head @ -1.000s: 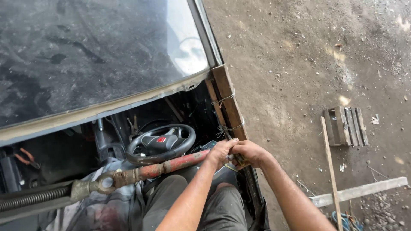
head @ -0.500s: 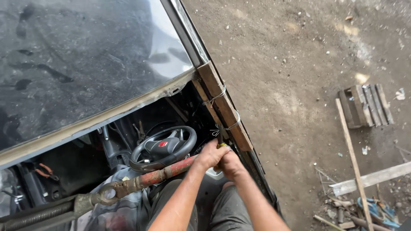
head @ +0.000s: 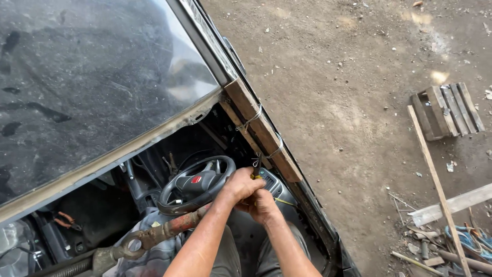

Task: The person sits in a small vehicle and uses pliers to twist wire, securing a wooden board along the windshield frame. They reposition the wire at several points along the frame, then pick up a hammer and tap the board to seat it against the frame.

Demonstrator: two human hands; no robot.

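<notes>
Seen from above, a car with its roof off has a cracked windshield [head: 92, 87] at the upper left. A wooden board [head: 261, 131] lies along the door-side pillar, tied on with loops of wire [head: 277, 150]. My left hand [head: 240, 185] grips pliers [head: 255, 166] whose jaws meet the wire just under the board. My right hand [head: 264, 206] is pressed against it from below, closed on the yellow handles. Both hands hover beside the black steering wheel [head: 197, 184].
A rusty red bar [head: 164, 231] with a spring end crosses below the wheel, over my lap. Orange-handled pliers [head: 65, 221] lie in the left footwell. On the dirt ground to the right are a small wooden crate [head: 446, 110], a long stick [head: 435, 179], a plank [head: 451, 205] and scrap.
My view has swung closer and leftward. Both hands have moved off the red bar's end up to the wire under the board, now holding the pliers.
</notes>
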